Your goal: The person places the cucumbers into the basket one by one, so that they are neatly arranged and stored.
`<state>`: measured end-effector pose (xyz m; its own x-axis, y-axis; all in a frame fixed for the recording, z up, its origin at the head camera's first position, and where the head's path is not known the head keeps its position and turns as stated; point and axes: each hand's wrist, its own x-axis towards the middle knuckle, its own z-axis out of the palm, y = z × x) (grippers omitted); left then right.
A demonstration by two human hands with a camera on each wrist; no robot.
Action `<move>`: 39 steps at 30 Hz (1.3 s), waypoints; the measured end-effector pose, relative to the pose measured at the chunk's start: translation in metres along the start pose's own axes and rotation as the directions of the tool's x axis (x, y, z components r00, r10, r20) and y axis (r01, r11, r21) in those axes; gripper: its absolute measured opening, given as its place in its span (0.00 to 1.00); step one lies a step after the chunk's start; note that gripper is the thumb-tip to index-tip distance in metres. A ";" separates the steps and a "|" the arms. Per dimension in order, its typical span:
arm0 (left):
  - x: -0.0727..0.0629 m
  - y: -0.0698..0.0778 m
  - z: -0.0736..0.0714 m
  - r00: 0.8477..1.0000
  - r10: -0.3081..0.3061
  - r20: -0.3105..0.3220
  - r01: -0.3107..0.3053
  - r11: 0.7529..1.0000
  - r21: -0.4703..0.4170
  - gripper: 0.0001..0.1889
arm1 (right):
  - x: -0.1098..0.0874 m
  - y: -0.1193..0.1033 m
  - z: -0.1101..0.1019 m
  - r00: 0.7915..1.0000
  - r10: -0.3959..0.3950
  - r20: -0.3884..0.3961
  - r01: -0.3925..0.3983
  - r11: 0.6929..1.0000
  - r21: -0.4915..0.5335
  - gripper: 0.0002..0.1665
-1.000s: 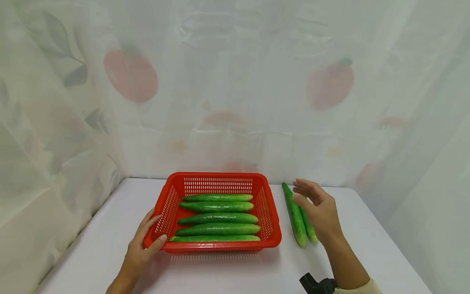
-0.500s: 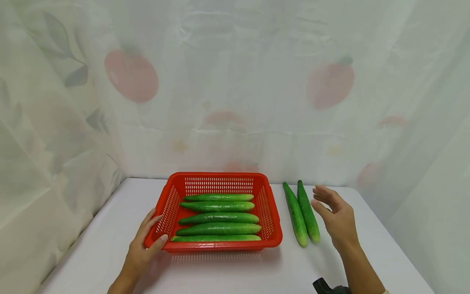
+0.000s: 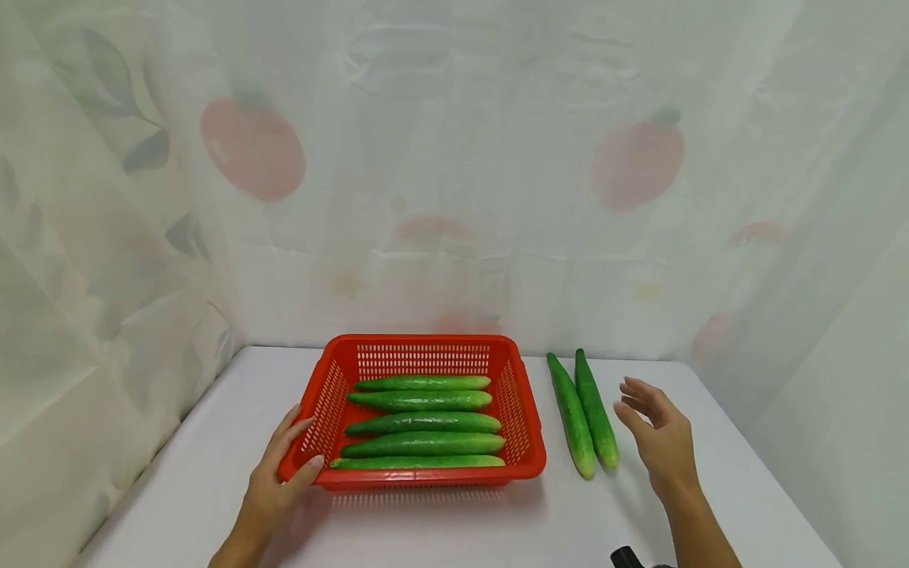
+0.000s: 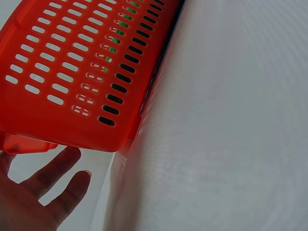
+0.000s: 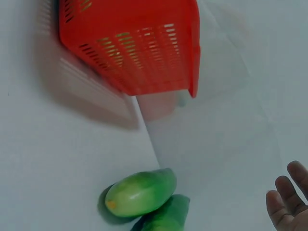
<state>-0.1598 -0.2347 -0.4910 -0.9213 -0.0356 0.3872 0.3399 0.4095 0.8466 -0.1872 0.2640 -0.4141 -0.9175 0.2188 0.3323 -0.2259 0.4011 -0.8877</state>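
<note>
A red plastic basket (image 3: 426, 476) with slotted walls holds several green cucumbers (image 3: 422, 442), lying crosswise side by side. My left hand (image 3: 268, 485) grips its near left corner, thumb over the front rim and fingertips over the left rim. Two of its fingers (image 4: 53, 173) stretch out below the rim in the left wrist view. To the basket's right, two more cucumbers, a left one (image 3: 570, 414) and a right one (image 3: 596, 410), lie lengthwise on the table. Right of them hovers my right hand (image 3: 663, 438), its fingers loosely bent and holding nothing.
A white-covered table (image 3: 398, 536) bears everything. Behind it hangs a pale curtain (image 3: 454, 158) printed with red fruit, close to the basket's far rim. Another patterned curtain (image 3: 106, 315) flanks the left side. A black device (image 3: 625, 557) sits by my right wrist.
My right hand has drawn back to the right from over the two loose cucumbers, leaving both in full view. The left hand, basket and cucumbers have stayed put.
</note>
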 end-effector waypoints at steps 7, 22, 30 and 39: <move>-0.001 -0.002 0.001 0.999 -0.030 0.013 0.031 0.999 -0.011 0.28 | -0.002 0.022 0.001 0.995 0.079 -0.059 -0.080 0.997 -0.018 0.26; 0.000 -0.001 0.002 1.000 0.003 0.008 -0.003 1.000 0.001 0.27 | -0.003 0.062 0.006 0.975 0.216 -0.048 -0.216 0.976 0.020 0.29; 0.000 0.001 0.003 1.000 0.012 0.001 -0.012 1.000 0.000 0.28 | -0.006 0.077 0.008 0.966 0.257 -0.035 -0.257 0.966 0.011 0.31; 0.000 0.000 0.000 1.000 0.015 -0.010 -0.015 1.000 0.009 0.29 | -0.005 0.087 0.014 0.969 0.244 0.048 -0.240 0.968 -0.068 0.33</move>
<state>-0.1596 -0.2345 -0.4907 -0.9141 -0.0389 0.4037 0.3521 0.4178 0.8375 -0.2062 0.2855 -0.4972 -0.9595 0.2670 0.0903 0.0240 0.3965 -0.9177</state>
